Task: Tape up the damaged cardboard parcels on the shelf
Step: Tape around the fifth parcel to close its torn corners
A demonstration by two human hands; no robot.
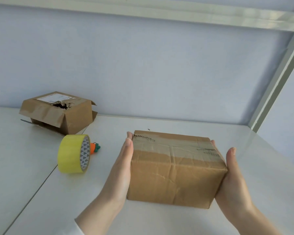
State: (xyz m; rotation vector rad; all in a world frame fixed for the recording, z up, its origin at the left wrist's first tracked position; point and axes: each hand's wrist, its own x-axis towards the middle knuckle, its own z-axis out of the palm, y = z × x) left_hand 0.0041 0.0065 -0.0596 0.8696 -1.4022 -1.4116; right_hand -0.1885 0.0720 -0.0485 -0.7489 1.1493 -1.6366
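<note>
White shelf [159, 221], left hand [121, 170], right hand [234, 180], each grip flat against parcel [173, 168], right fingers mostly hidden

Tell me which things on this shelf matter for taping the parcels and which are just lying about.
For the job: near box, torn box at back left, yellow tape roll.
Just lying about: small carrot-shaped thing beside the roll, purpose unclear.
</note>
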